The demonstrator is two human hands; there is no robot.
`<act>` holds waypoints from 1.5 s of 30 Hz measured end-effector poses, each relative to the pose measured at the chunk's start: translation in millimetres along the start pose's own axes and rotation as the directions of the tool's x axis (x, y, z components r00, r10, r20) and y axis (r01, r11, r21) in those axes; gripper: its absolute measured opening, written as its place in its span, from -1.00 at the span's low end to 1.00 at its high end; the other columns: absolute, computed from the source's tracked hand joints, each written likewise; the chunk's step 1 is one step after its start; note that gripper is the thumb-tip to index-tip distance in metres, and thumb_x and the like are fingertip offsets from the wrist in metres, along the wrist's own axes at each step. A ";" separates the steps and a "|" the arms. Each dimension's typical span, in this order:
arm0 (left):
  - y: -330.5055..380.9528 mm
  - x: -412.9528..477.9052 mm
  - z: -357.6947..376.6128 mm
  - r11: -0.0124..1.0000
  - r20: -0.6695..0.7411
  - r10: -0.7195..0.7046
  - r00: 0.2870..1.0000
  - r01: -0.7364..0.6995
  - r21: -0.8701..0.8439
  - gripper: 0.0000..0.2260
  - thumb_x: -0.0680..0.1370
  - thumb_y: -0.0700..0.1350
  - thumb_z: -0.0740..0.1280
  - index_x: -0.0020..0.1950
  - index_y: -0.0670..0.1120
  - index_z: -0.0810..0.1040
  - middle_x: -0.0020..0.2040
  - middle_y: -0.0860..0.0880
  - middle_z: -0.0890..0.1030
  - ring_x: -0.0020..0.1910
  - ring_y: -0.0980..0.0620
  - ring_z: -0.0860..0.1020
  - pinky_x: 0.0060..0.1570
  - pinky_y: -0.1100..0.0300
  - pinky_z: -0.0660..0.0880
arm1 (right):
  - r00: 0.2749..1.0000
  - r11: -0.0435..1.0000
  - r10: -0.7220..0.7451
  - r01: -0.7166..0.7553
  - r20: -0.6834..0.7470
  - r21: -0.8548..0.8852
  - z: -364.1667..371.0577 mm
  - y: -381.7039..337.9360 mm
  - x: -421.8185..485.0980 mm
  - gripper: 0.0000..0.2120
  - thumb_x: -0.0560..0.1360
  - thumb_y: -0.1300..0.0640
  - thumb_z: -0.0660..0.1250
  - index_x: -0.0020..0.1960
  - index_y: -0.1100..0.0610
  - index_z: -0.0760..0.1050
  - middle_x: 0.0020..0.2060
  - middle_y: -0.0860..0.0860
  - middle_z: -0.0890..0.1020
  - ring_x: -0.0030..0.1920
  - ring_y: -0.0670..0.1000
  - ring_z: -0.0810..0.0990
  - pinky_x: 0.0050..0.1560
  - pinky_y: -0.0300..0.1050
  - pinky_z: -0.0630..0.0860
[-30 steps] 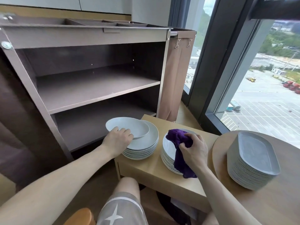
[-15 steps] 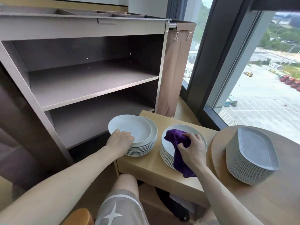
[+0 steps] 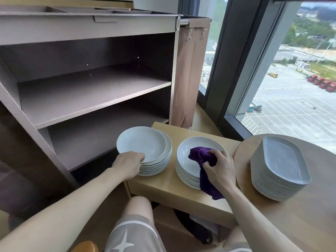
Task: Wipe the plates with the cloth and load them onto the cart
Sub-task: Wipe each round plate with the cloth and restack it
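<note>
Two stacks of round white plates stand on a low wooden table (image 3: 174,190). My left hand (image 3: 128,163) grips the near rim of the top plate (image 3: 141,143), which sits shifted to the left on the left stack (image 3: 158,166). My right hand (image 3: 219,170) holds a purple cloth (image 3: 203,159) bunched on the top plate of the right stack (image 3: 187,170); the cloth's tail hangs over the stack's front. The brown cart (image 3: 87,91) stands behind and left, both its shelves bare.
A stack of grey oblong dishes (image 3: 280,170) sits on a round wooden table (image 3: 309,215) at the right. A tan fabric bag (image 3: 189,73) hangs on the cart's right side. Large windows lie behind. My knees are under the low table's near edge.
The top plate on the left stack was tilted up a second ago and now lies flatter. Both hands keep their holds; the camera has shifted slightly.
</note>
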State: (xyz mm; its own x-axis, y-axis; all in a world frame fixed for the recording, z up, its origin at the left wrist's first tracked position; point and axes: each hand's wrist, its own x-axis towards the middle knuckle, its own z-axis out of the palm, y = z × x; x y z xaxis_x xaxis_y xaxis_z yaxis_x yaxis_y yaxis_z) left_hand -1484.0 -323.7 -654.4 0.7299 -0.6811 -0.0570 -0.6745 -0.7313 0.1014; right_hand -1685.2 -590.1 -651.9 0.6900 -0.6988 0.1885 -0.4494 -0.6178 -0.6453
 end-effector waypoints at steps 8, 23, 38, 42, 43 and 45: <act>17.5 -12.5 19.1 0.991 -0.091 0.009 0.996 -0.021 -0.135 -0.79 0.67 -0.02 0.22 0.23 0.07 0.59 0.07 0.06 0.67 0.09 -0.04 0.59 0.02 0.01 0.54 | 1.000 0.999 0.016 -0.016 0.009 -0.042 -3.3 10.5 4.0 -0.59 0.50 0.08 0.41 0.34 -0.02 0.55 0.19 -0.02 0.54 0.18 0.07 0.43 0.18 0.06 0.47; 61.8 11.9 6.6 0.976 -0.140 0.173 0.975 -0.189 -0.108 -0.55 0.63 0.04 0.26 0.51 -0.05 0.37 0.46 0.00 0.42 0.46 -0.03 0.34 0.46 0.03 0.24 | 0.982 0.962 -0.003 0.054 0.188 -0.268 -0.7 16.2 17.2 -0.64 0.55 -0.02 0.31 0.34 -0.08 0.52 0.22 -0.03 0.54 0.20 0.10 0.43 0.18 0.08 0.42; 120.3 72.4 37.1 0.952 0.156 0.300 0.941 -0.284 -0.117 -0.16 0.55 0.47 0.07 0.68 0.07 -0.08 0.68 0.12 -0.06 0.63 0.14 -0.23 0.58 -0.12 -0.19 | 0.887 0.921 -0.067 0.230 0.457 -0.313 4.9 14.1 33.5 -0.67 0.60 0.02 0.27 0.36 -0.13 0.53 0.33 -0.07 0.48 0.29 0.10 0.39 0.26 0.14 0.38; 118.6 68.9 36.8 0.940 0.197 0.341 0.919 -0.326 -0.104 0.02 0.38 0.62 0.09 0.67 0.06 -0.04 0.67 0.11 -0.03 0.61 0.13 -0.29 0.58 -0.17 -0.24 | 0.880 0.926 -0.102 0.254 0.464 -0.279 18.8 6.4 39.1 -0.68 0.61 0.05 0.29 0.34 -0.11 0.55 0.32 -0.07 0.47 0.26 0.08 0.39 0.17 0.06 0.35; 118.6 67.8 36.5 0.938 0.203 0.345 0.916 -0.335 -0.086 0.05 0.36 0.63 0.10 0.67 0.04 -0.05 0.68 0.11 -0.05 0.61 0.12 -0.30 0.58 -0.18 -0.24 | 0.880 0.926 -0.108 0.259 0.462 -0.277 21.9 4.6 40.6 -0.68 0.61 0.06 0.30 0.34 -0.11 0.55 0.31 -0.07 0.47 0.25 0.08 0.39 0.14 0.03 0.34; 119.2 66.1 37.5 0.942 0.199 0.335 0.921 -0.333 -0.048 0.08 0.38 0.62 0.10 0.68 0.00 -0.12 0.68 0.08 -0.15 0.61 0.11 -0.33 0.58 -0.18 -0.25 | 0.883 0.927 -0.107 0.255 0.457 -0.276 26.5 1.8 44.0 -0.69 0.58 0.06 0.30 0.32 -0.11 0.55 0.29 -0.06 0.47 0.25 0.09 0.39 0.09 0.01 0.32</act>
State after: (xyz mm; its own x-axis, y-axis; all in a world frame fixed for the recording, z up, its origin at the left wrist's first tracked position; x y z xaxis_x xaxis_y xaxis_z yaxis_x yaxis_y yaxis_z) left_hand -1520.4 -457.2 -683.3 0.4241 -0.8794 -0.2163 -0.8727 -0.4606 0.1617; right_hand -1640.6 -612.5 -664.4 0.9167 -0.3861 -0.1029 -0.3969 -0.8503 -0.3456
